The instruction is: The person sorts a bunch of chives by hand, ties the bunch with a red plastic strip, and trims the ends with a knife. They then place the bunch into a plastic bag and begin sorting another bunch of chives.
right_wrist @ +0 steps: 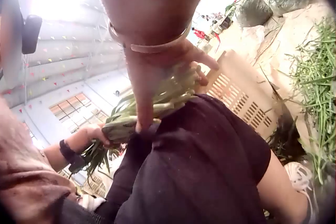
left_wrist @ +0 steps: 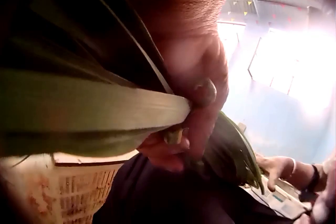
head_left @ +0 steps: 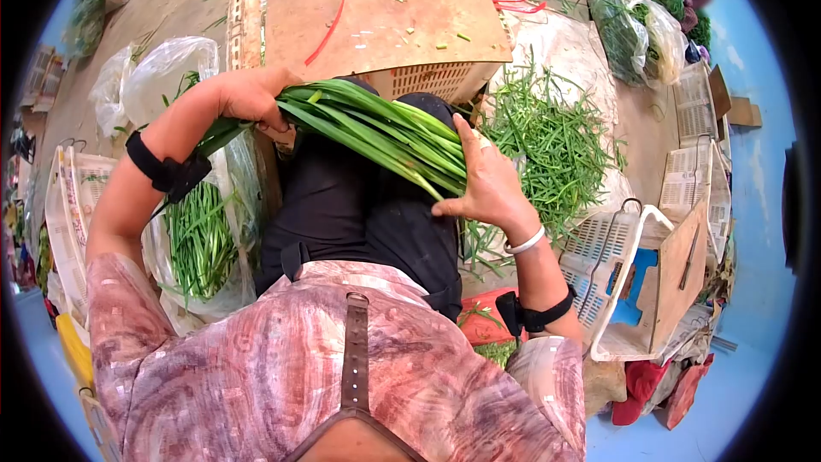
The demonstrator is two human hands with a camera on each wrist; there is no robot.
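A bunch of garlic chives, long flat green leaves with paler stalk ends, lies across above the person's dark-trousered lap. The left hand grips it at the leafy end, its fingers curled round the leaves; broad leaves cross close to the left wrist view. At the stalk ends, the right hand rests its palm side against the butts, with thumb and fingers stretched along either side. The right wrist view shows this hand over the stalks, a white bangle at its wrist.
A board with a red strap and cut scraps lies on a crate ahead. Loose green trimmings are heaped at the right. More chives stand in a plastic-lined crate at the left. A white crate stands at the right; another person sits far back.
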